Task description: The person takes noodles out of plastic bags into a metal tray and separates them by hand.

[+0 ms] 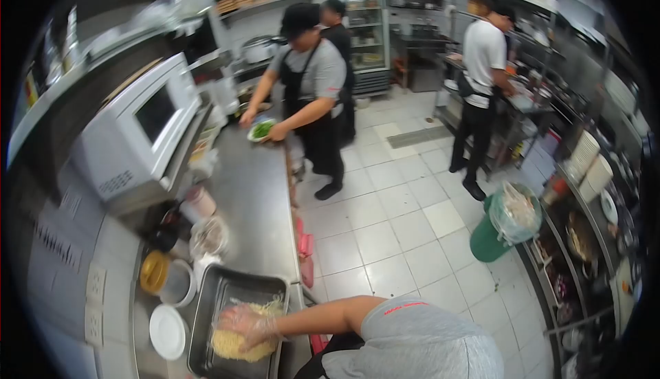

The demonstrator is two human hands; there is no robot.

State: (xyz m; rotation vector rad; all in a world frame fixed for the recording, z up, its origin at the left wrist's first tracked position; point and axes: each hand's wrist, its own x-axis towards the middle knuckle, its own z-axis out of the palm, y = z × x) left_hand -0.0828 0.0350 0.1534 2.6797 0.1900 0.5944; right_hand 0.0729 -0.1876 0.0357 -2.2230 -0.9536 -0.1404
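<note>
My right hand (247, 327), in a clear plastic glove, reaches down into a deep metal pan (205, 348) on the counter. It lies spread over a pile of pale yellow noodles (242, 347), with its fingers slightly blurred. Loose strands trail off the far side of the pile, behind the hand. My left hand is out of frame.
Beside the pan are a white lid (168, 331), a yellow-topped container (155, 273) and a bagged tub (208, 236). Farther along the steel counter (253, 186), a co-worker (313, 83) holds a plate of greens (262, 129). A green bin (489, 231) stands across the aisle.
</note>
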